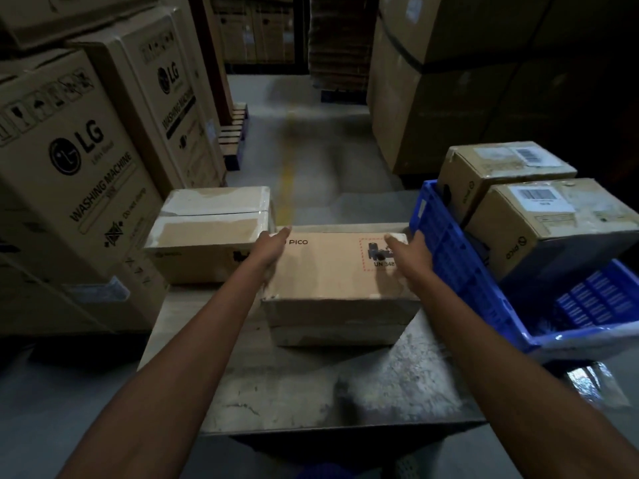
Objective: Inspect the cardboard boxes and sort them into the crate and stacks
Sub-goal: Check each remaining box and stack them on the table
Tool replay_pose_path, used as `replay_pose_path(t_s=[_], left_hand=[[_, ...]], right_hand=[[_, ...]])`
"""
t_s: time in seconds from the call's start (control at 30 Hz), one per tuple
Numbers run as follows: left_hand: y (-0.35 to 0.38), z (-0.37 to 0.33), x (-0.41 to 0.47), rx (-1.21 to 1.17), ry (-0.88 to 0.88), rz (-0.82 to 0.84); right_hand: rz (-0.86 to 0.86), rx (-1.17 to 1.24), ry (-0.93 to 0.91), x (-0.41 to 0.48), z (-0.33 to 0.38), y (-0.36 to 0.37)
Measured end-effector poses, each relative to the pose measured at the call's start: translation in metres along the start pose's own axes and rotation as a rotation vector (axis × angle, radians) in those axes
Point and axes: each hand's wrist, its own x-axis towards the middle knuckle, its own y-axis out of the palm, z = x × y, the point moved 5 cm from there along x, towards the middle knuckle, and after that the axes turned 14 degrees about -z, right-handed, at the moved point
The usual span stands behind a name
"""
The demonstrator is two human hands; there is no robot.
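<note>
Seen only as a left forearm [197,340] and a right forearm [473,340], both bare from the lower edge of the view up to the wrists. Long and slender, narrowing evenly toward the left hand [273,249] and the right hand [410,253], likewise uncovered. Blurred by dim light, so nails and knuckles too faint to tell. Between the arms, at the very bottom, a patch of deep blue cloth [325,472], too dark to tell more.

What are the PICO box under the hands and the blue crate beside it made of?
The PICO box looks like brown cardboard: matt, printed, with a flap seam on its front. The blue crate seems to be moulded plastic, judging by its slotted, slightly glossy wall.
</note>
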Motion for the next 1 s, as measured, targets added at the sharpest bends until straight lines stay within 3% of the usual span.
replay_pose_path(t_s=[0.27,0.57,0.7,0.77,0.87,1.0], left_hand=[[-0.031,-0.022,-0.064,-0.23,0.096,-0.239],[-0.025,0.079,-0.1,0.011,0.114,-0.038],[-0.026,0.086,-0.11,0.215,0.237,-0.005],[-0.028,0.076,-0.105,0.358,0.369,-0.003],[-0.024,0.05,-0.102,0.572,0.569,0.068],[0.003,0.034,-0.103,0.934,0.736,0.338]], right_hand=[[-0.202,0.043,0.002,-0.005,-0.008,-0.027],[-0.219,-0.167,0.042,-0.053,-0.097,-0.024],[-0.171,-0.26,0.089,-0.068,-0.12,-0.025],[-0.189,-0.379,-0.049,-0.069,-0.106,-0.025],[-0.193,-0.536,-0.46,-0.076,-0.063,-0.008],[0.155,-0.6,-0.638,-0.098,-0.034,0.047]])
